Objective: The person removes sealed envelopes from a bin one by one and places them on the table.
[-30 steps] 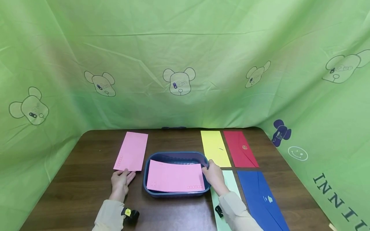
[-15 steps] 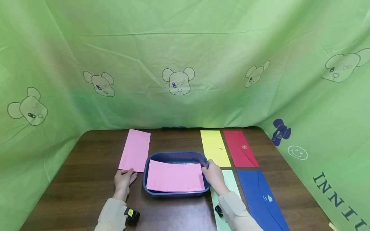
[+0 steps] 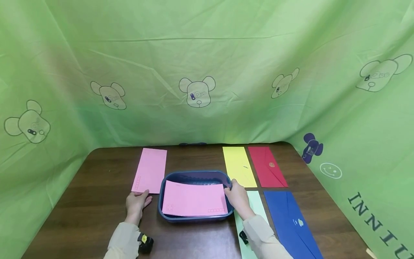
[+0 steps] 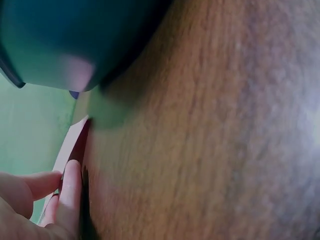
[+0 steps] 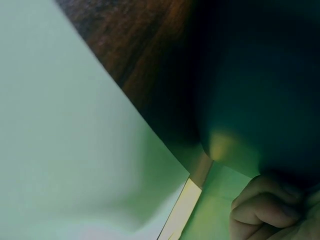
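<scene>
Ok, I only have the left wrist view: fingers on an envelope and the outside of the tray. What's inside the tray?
Observer: A pink envelope lies in the tray, seen in the head view; how many are under it, I can't tell.
Operator: And where is the right hand?
Observer: The right hand grips the tray's right end.
Operator: Anything else over on that side?
Observer: Yes, a yellow envelope and a red envelope at the back, with a pale green envelope and a blue envelope nearer the person.
</scene>
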Demonstrator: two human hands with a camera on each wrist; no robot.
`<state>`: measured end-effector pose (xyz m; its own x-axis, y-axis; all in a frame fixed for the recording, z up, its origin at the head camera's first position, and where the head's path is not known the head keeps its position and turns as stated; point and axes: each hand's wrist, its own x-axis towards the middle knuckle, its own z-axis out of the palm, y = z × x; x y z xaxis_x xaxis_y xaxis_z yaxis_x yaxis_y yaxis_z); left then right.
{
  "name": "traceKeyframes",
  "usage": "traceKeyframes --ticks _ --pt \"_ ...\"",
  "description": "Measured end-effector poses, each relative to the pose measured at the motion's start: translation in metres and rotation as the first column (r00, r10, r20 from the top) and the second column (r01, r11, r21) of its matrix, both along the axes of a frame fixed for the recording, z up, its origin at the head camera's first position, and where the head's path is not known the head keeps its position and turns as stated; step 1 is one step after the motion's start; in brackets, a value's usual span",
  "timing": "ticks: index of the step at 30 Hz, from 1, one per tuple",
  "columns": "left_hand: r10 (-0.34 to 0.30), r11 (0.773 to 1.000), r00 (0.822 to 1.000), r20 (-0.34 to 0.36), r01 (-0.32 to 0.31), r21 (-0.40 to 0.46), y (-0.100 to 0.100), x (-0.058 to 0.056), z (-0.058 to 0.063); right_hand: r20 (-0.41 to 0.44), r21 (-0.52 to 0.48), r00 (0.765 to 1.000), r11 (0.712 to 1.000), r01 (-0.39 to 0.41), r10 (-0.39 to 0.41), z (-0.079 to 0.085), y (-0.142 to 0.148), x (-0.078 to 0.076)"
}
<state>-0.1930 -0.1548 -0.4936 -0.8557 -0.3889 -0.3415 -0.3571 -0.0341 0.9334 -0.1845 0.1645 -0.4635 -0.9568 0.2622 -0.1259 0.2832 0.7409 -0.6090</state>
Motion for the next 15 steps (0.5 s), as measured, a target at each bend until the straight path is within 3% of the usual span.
traceKeyframes --ticks 11,15 --pt "0.001 0.999 0.999 -0.050 0.002 0.048 -0.0005 -0.0006 0.0003 0.010 -0.006 1.000 1.000 0.008 -0.008 0.0001 -0.0002 -0.0005" --pt "-0.013 1.000 0.997 -0.071 0.013 0.007 -0.0004 -0.0013 -0.0008 0.019 -0.010 1.000 1.000 0.010 -0.009 -0.0002 -0.0005 -0.0005"
